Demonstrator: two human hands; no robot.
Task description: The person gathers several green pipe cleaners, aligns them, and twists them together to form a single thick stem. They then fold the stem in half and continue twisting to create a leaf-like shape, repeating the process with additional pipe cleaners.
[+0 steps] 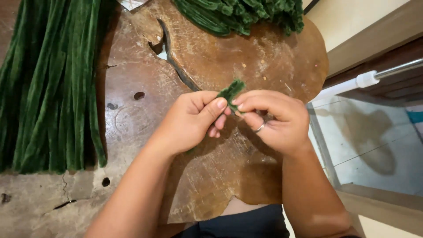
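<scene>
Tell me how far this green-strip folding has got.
Done, it seems: a heap of bunched, folded green pieces lies at the far edge of the wooden slab. In hand: the left hand and right hand pinch one short green strip between the fingertips. Left: a large bundle of long straight green strips lies untouched to the left, so most of the work appears to remain.

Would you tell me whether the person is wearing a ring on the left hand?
No, the ring sits on a finger of the right hand, while the left hand is bare.
</scene>
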